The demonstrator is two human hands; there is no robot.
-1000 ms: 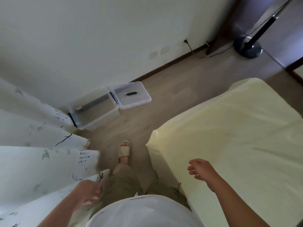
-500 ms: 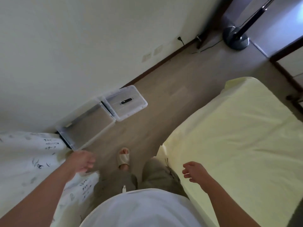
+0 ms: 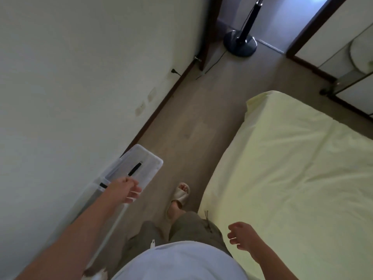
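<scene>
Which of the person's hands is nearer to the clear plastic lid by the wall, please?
Left. The left hand overlaps the near end of the lid; the right hand is far off, above the yellow bed.

Left hand by lid (clear); bed alongside.

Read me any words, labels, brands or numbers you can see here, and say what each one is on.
No text can be read anywhere in this view.
On the clear lid by the left hand: a black handle, no label showing.
On the wall plates: too blurred to tell.
On the fan base and the yellow sheet: no markings showing.
</scene>
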